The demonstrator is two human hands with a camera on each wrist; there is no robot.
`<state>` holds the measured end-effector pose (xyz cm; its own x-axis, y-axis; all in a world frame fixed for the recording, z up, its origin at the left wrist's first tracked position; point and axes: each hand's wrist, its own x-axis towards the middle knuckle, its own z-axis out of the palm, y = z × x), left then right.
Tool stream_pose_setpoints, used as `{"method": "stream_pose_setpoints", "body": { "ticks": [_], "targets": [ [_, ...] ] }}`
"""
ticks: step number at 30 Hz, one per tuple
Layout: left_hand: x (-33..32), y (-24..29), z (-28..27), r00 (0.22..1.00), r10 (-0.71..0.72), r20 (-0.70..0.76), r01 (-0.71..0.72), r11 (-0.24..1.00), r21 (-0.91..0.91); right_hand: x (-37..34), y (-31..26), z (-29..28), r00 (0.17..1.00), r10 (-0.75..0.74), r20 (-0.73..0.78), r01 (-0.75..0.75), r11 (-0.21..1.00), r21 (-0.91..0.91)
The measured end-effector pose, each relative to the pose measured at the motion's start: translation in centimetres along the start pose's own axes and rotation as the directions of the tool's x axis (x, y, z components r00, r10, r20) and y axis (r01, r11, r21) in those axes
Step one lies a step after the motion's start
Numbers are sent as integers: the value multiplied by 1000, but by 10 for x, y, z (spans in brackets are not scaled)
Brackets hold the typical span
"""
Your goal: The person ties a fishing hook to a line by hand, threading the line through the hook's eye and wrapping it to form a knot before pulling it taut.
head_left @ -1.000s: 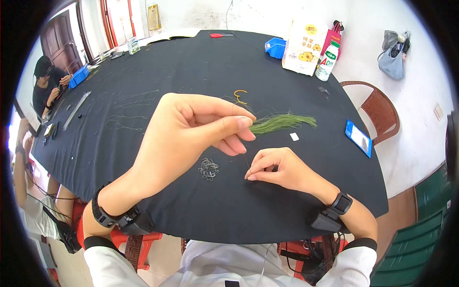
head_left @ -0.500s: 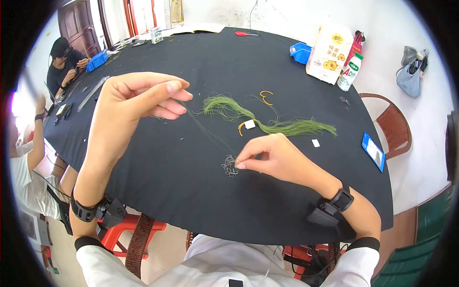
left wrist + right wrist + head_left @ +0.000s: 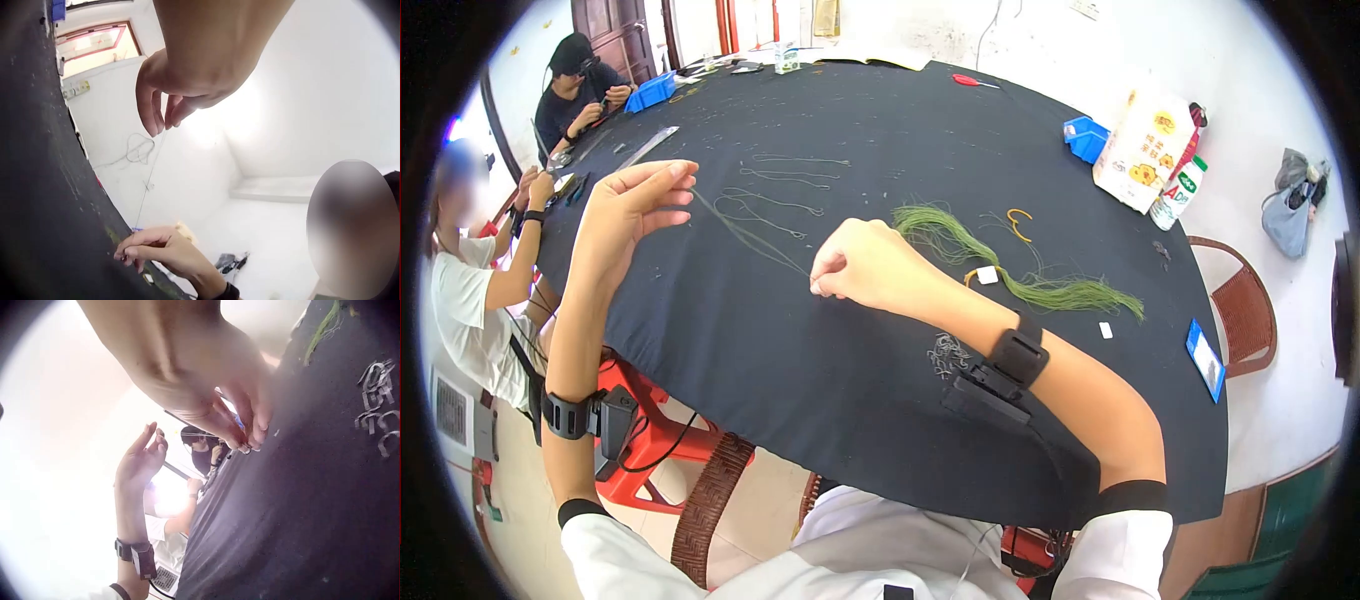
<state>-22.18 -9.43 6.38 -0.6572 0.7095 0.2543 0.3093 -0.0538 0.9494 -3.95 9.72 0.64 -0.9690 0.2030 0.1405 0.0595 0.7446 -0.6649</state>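
My left hand (image 3: 635, 205), raised over the table's left side, pinches one end of a thin green line (image 3: 750, 240) between thumb and forefinger. The line slants down to my right hand (image 3: 868, 262), whose thumb and fingertips pinch its other end low over the black cloth. A tiny dark curved tip shows at the right fingertips in the right wrist view; the rest is hidden by the fingers. Several looped lines (image 3: 785, 178) lie on the cloth beyond the hands. A pile of small metal hooks (image 3: 947, 355) lies near my right forearm.
A bundle of green line (image 3: 1065, 293) with a white tag (image 3: 987, 274) lies to the right. Farther back stand a blue bin (image 3: 1085, 139), a tissue pack (image 3: 1142, 150) and a white bottle (image 3: 1178, 195). A blue packet (image 3: 1204, 360) lies at the right edge. Two people sit at left.
Both hands have moved left with the line, the right one away from the hook pile. The hands were closer together at first; now the line stretches between them. The head view has shifted left.
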Motion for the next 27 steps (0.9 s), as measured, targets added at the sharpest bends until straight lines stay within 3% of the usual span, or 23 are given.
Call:
{"method": "stream_pose_setpoints", "body": {
  "ticks": [4, 10, 18, 27],
  "targets": [
    [5, -21, -25, 994, -84, -75, 83, 996, -15, 22, -9, 13, 1000, -23, -11, 21, 986, -164],
    [21, -66, -51, 971, -240, -5, 238, 965, -111, 43, -17, 24, 1000, -18, -6, 14, 921, -390],
    [38, -98, -58, 948, -312, -67, 318, 943, 102, 64, -31, 24, 997, 26, 78, 17, 859, -511],
    [45, -112, -56, 956, -278, -95, 294, 910, 293, 68, -44, 34, 992, -4, 126, 85, 761, -643]
  ]
}}
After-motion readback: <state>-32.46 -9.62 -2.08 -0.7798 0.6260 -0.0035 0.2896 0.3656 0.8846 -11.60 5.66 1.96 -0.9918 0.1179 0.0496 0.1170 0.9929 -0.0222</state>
